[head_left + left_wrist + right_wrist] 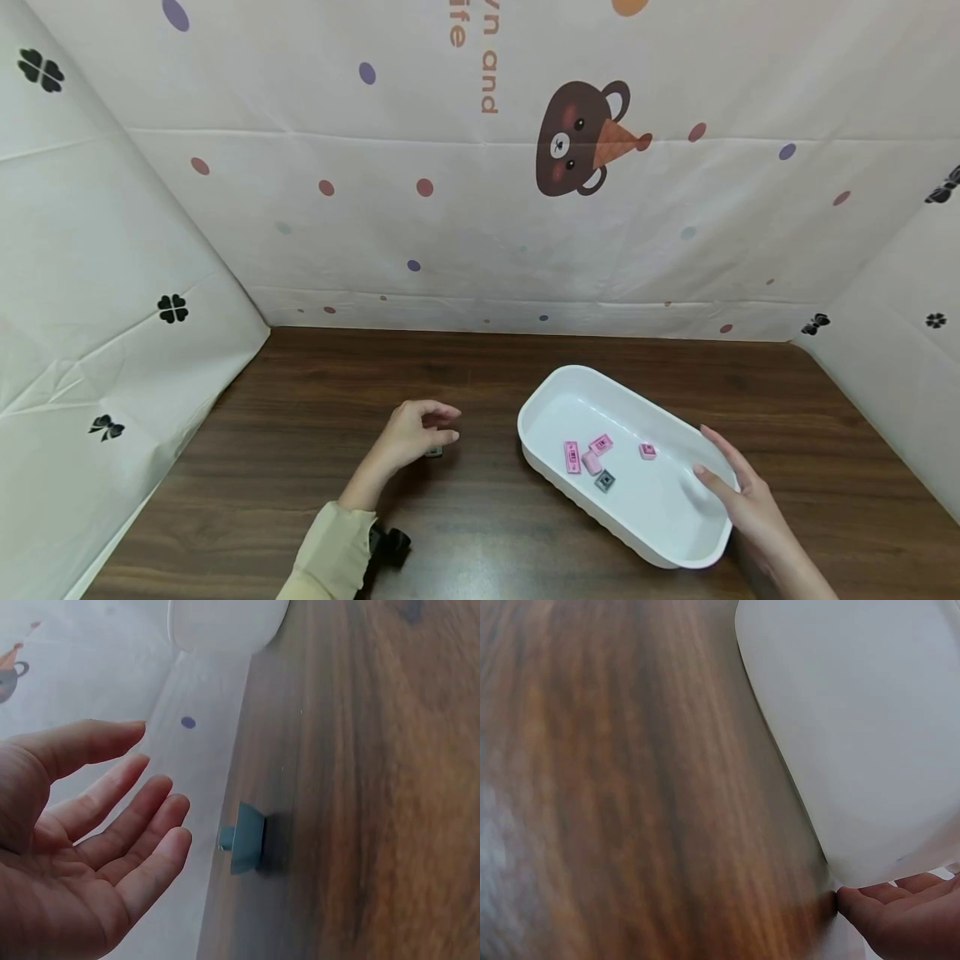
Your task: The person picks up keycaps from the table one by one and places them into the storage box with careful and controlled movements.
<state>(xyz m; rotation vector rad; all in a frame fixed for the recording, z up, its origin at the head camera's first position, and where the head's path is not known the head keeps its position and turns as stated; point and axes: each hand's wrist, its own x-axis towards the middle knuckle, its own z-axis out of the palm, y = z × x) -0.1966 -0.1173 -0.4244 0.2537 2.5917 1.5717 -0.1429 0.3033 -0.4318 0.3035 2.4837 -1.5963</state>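
Note:
My left hand (411, 431) hovers over the wooden table with its fingers loosely spread and nothing between them. Close beside it, partly hidden in the head view, stands a small grey-green block (247, 838) with slanted sides and a short knob. On the right, my right hand (753, 504) grips the end of a white plastic tray (660, 508), thumb over the inner side and fingers outside. Inside the tray lie several small pink pieces (572, 457) and one grey-green square piece (604, 481). The right wrist view has the tray's outer wall above the fingers.
A dark wooden table (247, 500) carries everything. Behind it rises a white printed sheet (480, 233) with dots and a bear head, and white side sheets (90, 350) flank it. A black strap device (392, 546) sits at the left wrist.

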